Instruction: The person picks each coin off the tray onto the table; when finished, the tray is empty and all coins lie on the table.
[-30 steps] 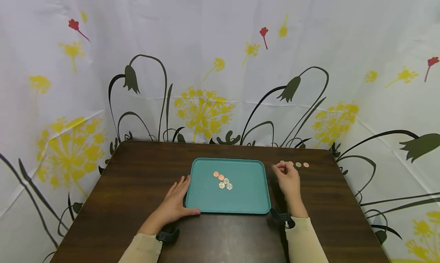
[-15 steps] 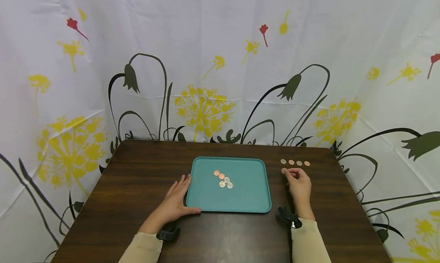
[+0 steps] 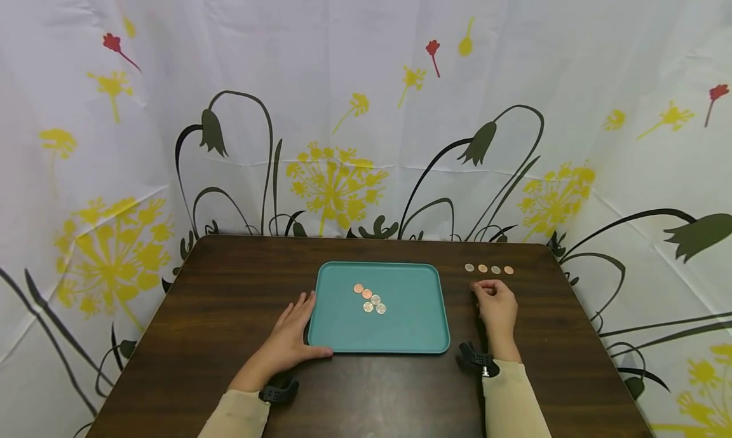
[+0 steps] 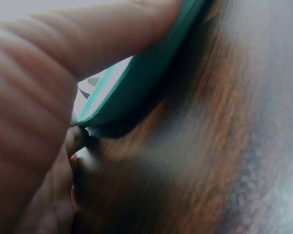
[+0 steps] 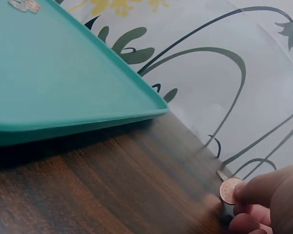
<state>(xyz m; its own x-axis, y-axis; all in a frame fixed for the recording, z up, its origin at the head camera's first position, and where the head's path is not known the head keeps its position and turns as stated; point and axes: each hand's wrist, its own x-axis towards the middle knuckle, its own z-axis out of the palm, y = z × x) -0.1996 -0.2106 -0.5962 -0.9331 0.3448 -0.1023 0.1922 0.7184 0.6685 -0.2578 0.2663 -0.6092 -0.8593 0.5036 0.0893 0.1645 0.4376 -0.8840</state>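
Note:
A copper coin (image 5: 229,190) stands on edge at my right fingertips in the right wrist view, pinched by my right hand (image 3: 496,307) low over the table. Just beyond that hand, silver and copper coins (image 3: 483,269) lie in a short row near the table's back edge. My left hand (image 3: 293,336) rests at the front left corner of a teal tray (image 3: 412,336), fingers spread along its left side. In the left wrist view the thumb (image 4: 112,34) lies against the tray's wall. Several copper and silver coins (image 3: 368,307) lie flat in the tray, close together.
A dark wooden table (image 3: 240,285) carries everything. Behind it hangs a white curtain (image 3: 366,56) printed with flowers. The tray's raised rim (image 5: 112,56) stands to the left of the right hand.
My right hand has moved right and toward me, away from beside the tray, uncovering the row's left coins. The pinched coin's face shows less than half a second ago. The left hand stays put.

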